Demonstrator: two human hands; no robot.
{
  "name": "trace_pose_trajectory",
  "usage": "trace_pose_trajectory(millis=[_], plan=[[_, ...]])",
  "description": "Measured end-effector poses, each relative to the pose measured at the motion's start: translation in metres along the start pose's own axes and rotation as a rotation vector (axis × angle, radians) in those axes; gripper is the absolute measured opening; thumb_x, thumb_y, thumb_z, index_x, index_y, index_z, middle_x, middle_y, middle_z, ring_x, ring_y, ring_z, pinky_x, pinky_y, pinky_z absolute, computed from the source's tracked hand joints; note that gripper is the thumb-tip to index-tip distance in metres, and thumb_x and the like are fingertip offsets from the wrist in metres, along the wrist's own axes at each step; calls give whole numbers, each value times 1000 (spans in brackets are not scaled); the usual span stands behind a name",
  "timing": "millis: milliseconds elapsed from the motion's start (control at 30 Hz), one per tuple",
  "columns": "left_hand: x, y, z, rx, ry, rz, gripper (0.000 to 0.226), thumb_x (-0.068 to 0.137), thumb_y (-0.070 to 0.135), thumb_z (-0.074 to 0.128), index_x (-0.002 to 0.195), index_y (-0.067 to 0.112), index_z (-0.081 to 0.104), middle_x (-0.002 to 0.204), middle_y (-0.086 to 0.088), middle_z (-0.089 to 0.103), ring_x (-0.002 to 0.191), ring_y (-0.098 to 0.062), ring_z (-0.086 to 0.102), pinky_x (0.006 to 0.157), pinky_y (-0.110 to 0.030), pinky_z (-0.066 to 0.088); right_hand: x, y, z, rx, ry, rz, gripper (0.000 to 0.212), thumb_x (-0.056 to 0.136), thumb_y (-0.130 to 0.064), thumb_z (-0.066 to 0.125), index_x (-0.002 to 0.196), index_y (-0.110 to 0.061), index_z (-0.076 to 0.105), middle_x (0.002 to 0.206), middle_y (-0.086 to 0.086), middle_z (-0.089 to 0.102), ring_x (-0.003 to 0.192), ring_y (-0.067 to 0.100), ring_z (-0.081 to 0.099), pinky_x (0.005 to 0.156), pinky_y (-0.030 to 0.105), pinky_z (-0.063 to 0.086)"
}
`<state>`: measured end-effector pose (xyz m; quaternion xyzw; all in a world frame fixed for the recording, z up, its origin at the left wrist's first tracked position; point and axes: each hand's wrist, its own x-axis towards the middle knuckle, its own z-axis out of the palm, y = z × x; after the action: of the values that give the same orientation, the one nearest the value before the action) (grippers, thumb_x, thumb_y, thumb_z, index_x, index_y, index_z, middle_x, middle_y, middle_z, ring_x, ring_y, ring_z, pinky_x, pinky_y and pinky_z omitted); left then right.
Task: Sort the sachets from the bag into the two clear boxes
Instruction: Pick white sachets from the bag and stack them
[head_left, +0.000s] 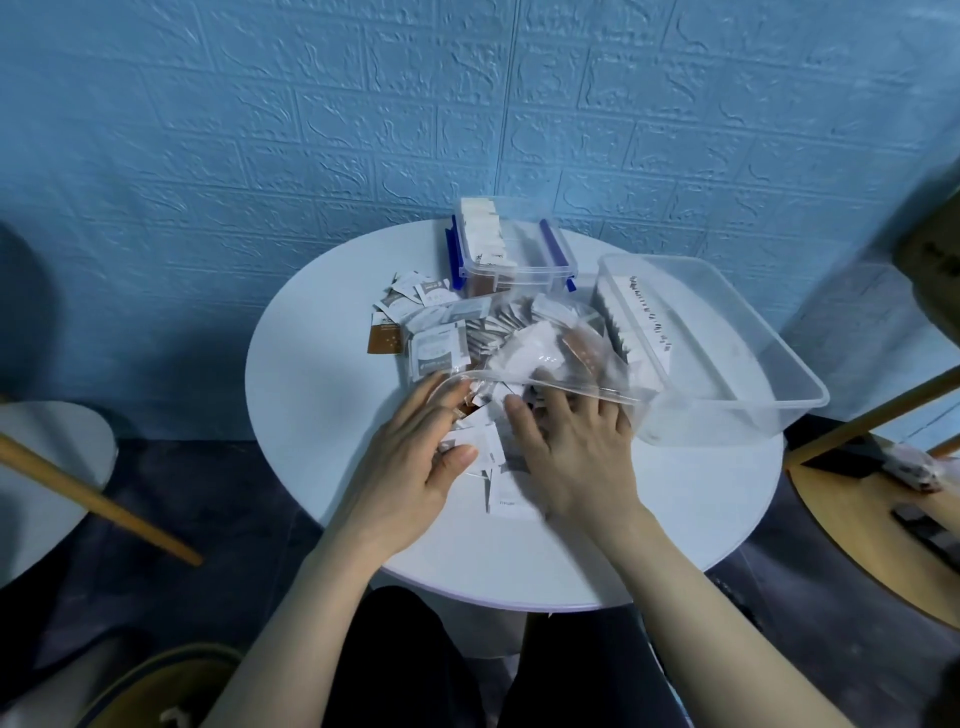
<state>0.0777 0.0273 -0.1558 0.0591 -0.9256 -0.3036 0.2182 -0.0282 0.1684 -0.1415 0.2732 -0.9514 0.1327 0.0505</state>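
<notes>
A: Sachets (483, 447) are loose all over the counter (322, 395), and that looks like the weak spot. Both hands are flat on the heap by the mouth of the clear bag (550, 358), so a careless sweep toward the near edge could send some off onto the floor

B: Which hand worries you more?

A: The right hand (571, 457). Its fingers (522, 415) are spread and straight, pressing on sachets, gripping nothing. The left hand (415, 457) is the same, open, fingers (441, 395) extended at the bag's lip with sachets beneath and just beside them. One sachet (511, 493) pokes out toward the person from under the right palm

B: And the bag itself?

A: Slack plastic, lying against the big clear box (779, 374). I judge it could slide or dump more if the hands drag it. Another scatter (410, 312) lies left of the bag, near the small clear box (519, 265) with blue latches

B: Mixing up kinds?

A: Possible, I think. Brown and white ones overlap under the fingers, so a grab could take two kinds at once. Both boxes already hold rows of sachets, the small one at the far side, the big one to the right
</notes>
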Motion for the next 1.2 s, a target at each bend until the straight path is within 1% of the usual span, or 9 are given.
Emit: trace_pose_trajectory(millis=[167, 300, 467, 600, 767, 867, 1000, 1133, 1200], plan=[[0, -3, 2, -18, 18, 5, 59, 93, 17, 60, 147, 16, 36, 147, 21, 16, 139, 8, 9, 111, -6, 8, -17, -6, 7, -15, 115, -50, 62, 81, -59, 31, 129, -26, 50, 129, 7, 46, 119, 35, 41, 93, 47, 39], [0, -5, 4, -170, 50, -51, 58, 93, 11, 59, 147, 18, 37, 153, 13, 26, 142, -1, 21, 114, -29, 30, -32, -7, 9, 30, 196, -107, 49, 83, -45, 44, 125, -22, 57, 119, 7, 53, 105, 33, 48, 81, 42, 41], [-1, -7, 2, -336, 113, -97, 49, 94, 10, 58, 138, 26, 47, 149, 8, 39, 137, -3, 36, 105, -15, 36, -50, -4, 13, -8, 238, -200, 43, 89, -47, 47, 126, -27, 54, 121, 2, 52, 106, 30, 47, 80, 41, 39], [-3, -8, -1, -442, 157, -196, 38, 91, 30, 62, 127, 38, 52, 140, 8, 52, 128, -10, 49, 102, -38, 47, -58, 1, 12, -12, 276, -226, 36, 89, -44, 52, 122, -29, 56, 119, 0, 53, 107, 29, 47, 75, 39, 40], [-16, 3, -6, -431, 386, -221, 24, 84, 45, 61, 105, 55, 55, 117, 13, 64, 110, -5, 58, 90, -19, 47, -56, 1, 3, 34, 271, -166, 40, 93, -50, 50, 126, -29, 57, 124, 2, 52, 111, 28, 45, 82, 40, 33], [-31, 11, -4, -415, 500, -260, 16, 82, 54, 59, 91, 41, 59, 90, 16, 68, 82, -2, 62, 69, -7, 44, -70, 10, -4, 226, 344, -120, 36, 94, -46, 41, 117, -27, 62, 116, -2, 53, 105, 23, 45, 81, 35, 29], [-41, 17, 0, -637, 406, -358, 9, 85, 37, 68, 84, 29, 63, 57, 5, 59, 46, -8, 52, 50, -17, 41, -94, 28, -6, 383, 276, -54, 30, 90, -45, 45, 103, -26, 66, 99, -8, 52, 96, 19, 45, 80, 32, 29], [-35, 22, 9, -784, 290, -432, 8, 86, 12, 69, 84, 16, 63, 64, -11, 62, 37, -15, 49, 35, -18, 30, -96, 27, -7, 339, 104, -29, 48, 80, -57, 66, 114, -23, 65, 101, -4, 54, 101, 21, 45, 86, 39, 36], [-32, 24, 12, -803, 249, -451, 9, 85, 9, 70, 84, 12, 62, 58, -4, 62, 33, -12, 46, 33, -15, 27, -93, 23, -8, 305, 33, -33, 55, 75, -57, 68, 120, -26, 62, 105, -4, 53, 104, 21, 44, 89, 40, 36]])
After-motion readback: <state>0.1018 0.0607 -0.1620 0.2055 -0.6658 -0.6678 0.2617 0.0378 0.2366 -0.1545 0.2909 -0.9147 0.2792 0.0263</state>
